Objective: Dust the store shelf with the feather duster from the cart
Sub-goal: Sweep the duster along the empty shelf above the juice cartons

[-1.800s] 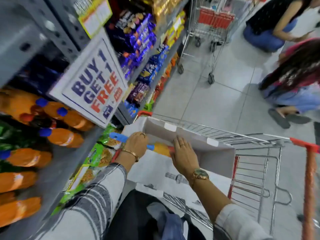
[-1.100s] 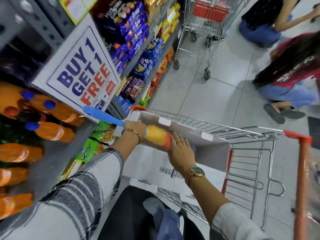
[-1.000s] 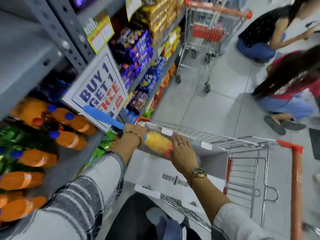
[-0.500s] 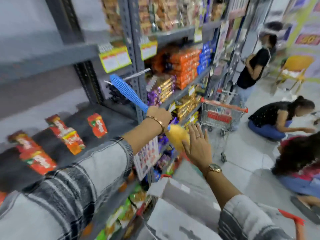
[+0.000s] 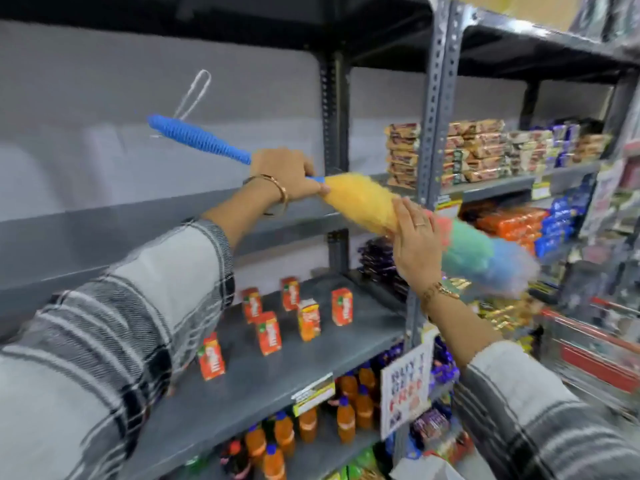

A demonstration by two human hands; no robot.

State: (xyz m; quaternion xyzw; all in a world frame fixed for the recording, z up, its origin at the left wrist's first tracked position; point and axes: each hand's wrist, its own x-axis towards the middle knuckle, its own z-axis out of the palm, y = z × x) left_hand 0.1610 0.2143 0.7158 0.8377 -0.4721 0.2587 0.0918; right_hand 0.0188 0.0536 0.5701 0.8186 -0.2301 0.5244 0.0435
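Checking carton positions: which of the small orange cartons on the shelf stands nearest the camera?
The carton at the far left of the group, lowest in view, standing apart from the other five.

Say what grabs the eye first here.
The rainbow feather duster, held across mid-frame before the grey shelves: left hand gripping its blue handle, right hand flat against the fluffy head. Below it, small orange juice cartons stand scattered on a mostly bare shelf.

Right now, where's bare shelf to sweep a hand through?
Free: the upper shelf left of the grey upright, and the front strip before the orange cartons. Crowded: biscuit stacks right of the upright, bottles below.
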